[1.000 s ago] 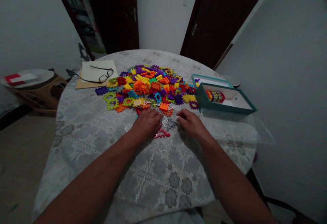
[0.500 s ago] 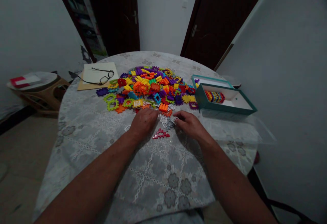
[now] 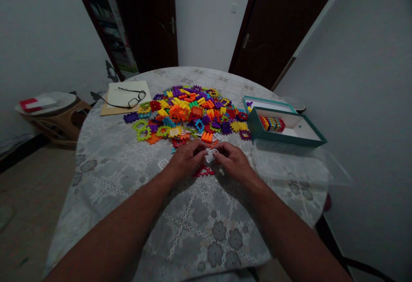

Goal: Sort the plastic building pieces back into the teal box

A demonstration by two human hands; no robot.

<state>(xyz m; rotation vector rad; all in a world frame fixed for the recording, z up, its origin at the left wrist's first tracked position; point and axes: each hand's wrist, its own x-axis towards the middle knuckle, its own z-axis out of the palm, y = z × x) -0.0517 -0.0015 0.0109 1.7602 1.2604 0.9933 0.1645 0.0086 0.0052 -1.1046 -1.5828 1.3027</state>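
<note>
Lattice of white plastic is pinched by the left hand and the right hand together, close to a heap of coloured pieces at twelve o'clock. A red piece lies at six o'clock, partly hidden. The thin bars look likely to bend or snap if squeezed off line, and a loose pinch could drop the lattice onto the red piece. No brand or writing is readable, neither on the green box at two o'clock nor the red-and-white booklet past nine.
</note>
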